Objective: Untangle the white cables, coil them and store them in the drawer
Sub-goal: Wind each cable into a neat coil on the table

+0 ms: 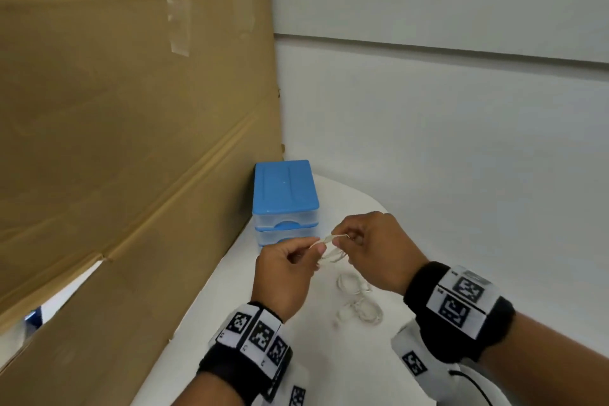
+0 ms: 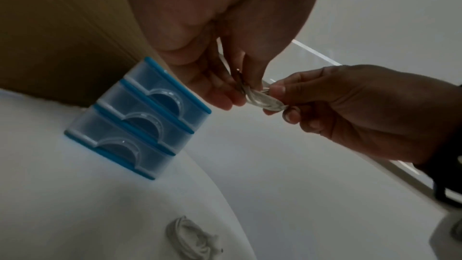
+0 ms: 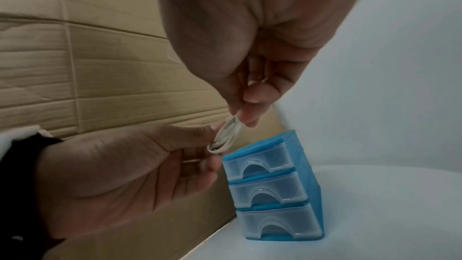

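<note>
Both hands hold a small coil of white cable (image 1: 331, 249) above the white table, just in front of the drawer unit. My left hand (image 1: 290, 269) pinches one end of the coil (image 3: 222, 139) between thumb and fingers. My right hand (image 1: 365, 247) pinches the other end (image 2: 262, 100). A second white cable (image 1: 357, 301) lies loose and tangled on the table below the hands, also in the left wrist view (image 2: 195, 238). The blue drawer unit (image 1: 285, 201) has three clear drawers (image 3: 270, 189), all closed.
A large cardboard sheet (image 1: 131, 142) stands along the left side of the round white table (image 1: 230, 290), right behind the drawer unit. A white wall (image 1: 445, 125) closes the back and right.
</note>
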Tool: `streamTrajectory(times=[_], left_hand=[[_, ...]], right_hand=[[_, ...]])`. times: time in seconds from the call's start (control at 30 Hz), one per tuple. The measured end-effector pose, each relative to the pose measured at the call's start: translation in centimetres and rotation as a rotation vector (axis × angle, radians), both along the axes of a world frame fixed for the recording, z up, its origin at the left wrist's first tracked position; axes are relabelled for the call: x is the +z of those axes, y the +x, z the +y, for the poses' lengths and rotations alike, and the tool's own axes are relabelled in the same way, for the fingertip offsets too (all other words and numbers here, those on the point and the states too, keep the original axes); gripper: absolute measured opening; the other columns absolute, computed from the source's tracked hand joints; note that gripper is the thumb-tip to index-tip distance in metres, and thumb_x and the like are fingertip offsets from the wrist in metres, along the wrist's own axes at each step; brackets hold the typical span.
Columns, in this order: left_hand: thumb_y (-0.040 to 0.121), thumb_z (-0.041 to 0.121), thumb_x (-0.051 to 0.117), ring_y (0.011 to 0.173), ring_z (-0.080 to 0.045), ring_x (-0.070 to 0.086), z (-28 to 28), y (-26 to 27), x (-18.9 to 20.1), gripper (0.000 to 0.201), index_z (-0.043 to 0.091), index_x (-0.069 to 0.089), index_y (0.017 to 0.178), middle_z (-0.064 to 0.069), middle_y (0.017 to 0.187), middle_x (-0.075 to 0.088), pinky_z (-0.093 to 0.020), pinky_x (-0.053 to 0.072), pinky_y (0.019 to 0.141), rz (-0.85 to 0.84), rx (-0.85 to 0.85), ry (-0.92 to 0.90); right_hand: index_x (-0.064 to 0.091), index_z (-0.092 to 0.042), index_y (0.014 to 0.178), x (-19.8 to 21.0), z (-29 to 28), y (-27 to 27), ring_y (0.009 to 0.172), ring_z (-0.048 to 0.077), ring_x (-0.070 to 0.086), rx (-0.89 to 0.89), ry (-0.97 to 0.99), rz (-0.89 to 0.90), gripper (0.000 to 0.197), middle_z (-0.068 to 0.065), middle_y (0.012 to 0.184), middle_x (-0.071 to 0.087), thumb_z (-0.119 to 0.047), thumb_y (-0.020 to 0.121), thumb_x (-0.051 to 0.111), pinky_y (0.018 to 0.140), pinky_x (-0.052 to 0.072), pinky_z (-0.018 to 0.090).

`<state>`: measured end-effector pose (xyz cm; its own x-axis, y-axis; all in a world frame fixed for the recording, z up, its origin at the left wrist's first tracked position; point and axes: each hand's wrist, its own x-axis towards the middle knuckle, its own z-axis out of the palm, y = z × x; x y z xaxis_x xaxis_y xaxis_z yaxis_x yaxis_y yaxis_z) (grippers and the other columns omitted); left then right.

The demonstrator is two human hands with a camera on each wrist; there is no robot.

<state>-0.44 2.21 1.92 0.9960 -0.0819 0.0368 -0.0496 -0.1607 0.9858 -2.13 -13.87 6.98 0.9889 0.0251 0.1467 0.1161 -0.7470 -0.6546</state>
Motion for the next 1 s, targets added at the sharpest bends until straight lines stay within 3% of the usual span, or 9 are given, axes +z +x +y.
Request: streamTrajectory(times=[0.23, 0.33, 0.4, 0.5, 0.57, 0.67, 0.73, 0.9, 1.0], left_hand=[[0.094, 0.042, 0.058, 0.09, -0.02, 0.066, -0.5, 4.1, 0.5, 0.029, 0.017, 0.065, 0.104, -0.004, 0.104, 0.07, -0.036, 0.056, 0.074, 0.532, 0.115, -0.254], [0.094, 0.044, 0.057, 0.077, -0.02, 0.063, -0.7, 6.2, 0.3, 0.036, 0.012, 0.06, 0.108, -0.005, 0.099, 0.066, -0.033, 0.054, 0.062, 0.732, 0.226, -0.5], [0.091, 0.048, 0.06, 0.066, -0.018, 0.059, -0.9, 7.6, 0.1, 0.041, 0.011, 0.059, 0.11, -0.004, 0.091, 0.062, -0.032, 0.051, 0.055, 0.813, 0.264, -0.645], [0.088, 0.05, 0.063, 0.063, -0.017, 0.057, -1.4, 9.1, -0.1, 0.041, 0.013, 0.058, 0.104, -0.003, 0.082, 0.058, -0.031, 0.05, 0.054, 0.845, 0.298, -0.732], [0.089, 0.047, 0.064, 0.065, -0.017, 0.056, -1.9, 8.9, -0.2, 0.038, 0.01, 0.056, 0.096, -0.004, 0.081, 0.056, -0.03, 0.052, 0.056, 0.823, 0.33, -0.745], [0.088, 0.042, 0.067, 0.075, -0.019, 0.065, -2.7, 6.5, -0.8, 0.041, 0.005, 0.058, 0.105, -0.006, 0.09, 0.062, -0.029, 0.056, 0.054, 0.781, 0.39, -0.706], [0.091, 0.039, 0.064, 0.084, -0.021, 0.069, -3.1, 4.0, -1.3, 0.04, 0.001, 0.06, 0.104, -0.008, 0.095, 0.065, -0.03, 0.057, 0.056, 0.738, 0.399, -0.665], [0.096, 0.036, 0.057, 0.088, -0.016, 0.068, -2.4, -1.1, -0.8, 0.025, 0.012, 0.059, 0.09, -0.003, 0.1, 0.066, -0.028, 0.052, 0.061, 0.713, 0.337, -0.613], [0.092, 0.036, 0.063, 0.085, -0.017, 0.07, -1.9, -2.3, -0.7, 0.025, 0.01, 0.064, 0.094, -0.006, 0.098, 0.069, -0.03, 0.055, 0.064, 0.698, 0.352, -0.586]], right_hand=[[0.075, -0.014, 0.091, -1.4, 0.4, 4.7, 0.07, 0.018, 0.065, -0.049, 0.005, 0.0, 0.012, -0.006, 0.071, 0.063, -0.015, 0.091, 0.063, 0.071, 0.053, 0.028], [0.074, -0.014, 0.095, -1.1, 0.2, 5.0, 0.075, 0.02, 0.061, 0.015, -0.164, -0.028, 0.017, 0.0, 0.082, 0.069, -0.016, 0.094, 0.057, 0.072, 0.045, 0.025], [0.068, -0.014, 0.083, -0.7, 0.2, 5.1, 0.07, 0.024, 0.055, 0.101, -0.332, -0.065, 0.021, 0.005, 0.078, 0.067, -0.015, 0.095, 0.051, 0.068, 0.043, 0.03], [0.054, -0.013, 0.078, 0.5, 1.0, 5.4, 0.069, 0.029, 0.053, 0.193, -0.568, -0.084, 0.019, 0.007, 0.077, 0.06, -0.012, 0.094, 0.045, 0.065, 0.046, 0.038], [0.052, -0.014, 0.079, 1.5, 1.9, 5.9, 0.069, 0.029, 0.053, 0.201, -0.606, -0.117, 0.015, 0.006, 0.079, 0.059, -0.01, 0.093, 0.046, 0.064, 0.045, 0.037], [0.05, -0.013, 0.073, 2.5, 2.7, 7.3, 0.066, 0.03, 0.05, 0.129, -0.481, -0.196, 0.018, 0.009, 0.076, 0.061, -0.011, 0.091, 0.049, 0.064, 0.046, 0.037], [0.061, -0.008, 0.076, 2.1, 3.4, 8.2, 0.07, 0.032, 0.057, 0.079, -0.358, -0.209, 0.018, 0.01, 0.077, 0.067, -0.012, 0.089, 0.051, 0.068, 0.05, 0.041], [0.078, -0.008, 0.085, -1.0, 5.7, 8.9, 0.086, 0.019, 0.066, 0.053, -0.072, 0.049, 0.022, 0.005, 0.092, 0.075, -0.005, 0.087, 0.057, 0.074, 0.052, 0.027], [0.078, -0.008, 0.085, -2.6, 5.6, 9.4, 0.091, 0.021, 0.067, 0.042, -0.108, 0.14, 0.023, 0.005, 0.095, 0.074, -0.003, 0.087, 0.055, 0.074, 0.051, 0.026]])
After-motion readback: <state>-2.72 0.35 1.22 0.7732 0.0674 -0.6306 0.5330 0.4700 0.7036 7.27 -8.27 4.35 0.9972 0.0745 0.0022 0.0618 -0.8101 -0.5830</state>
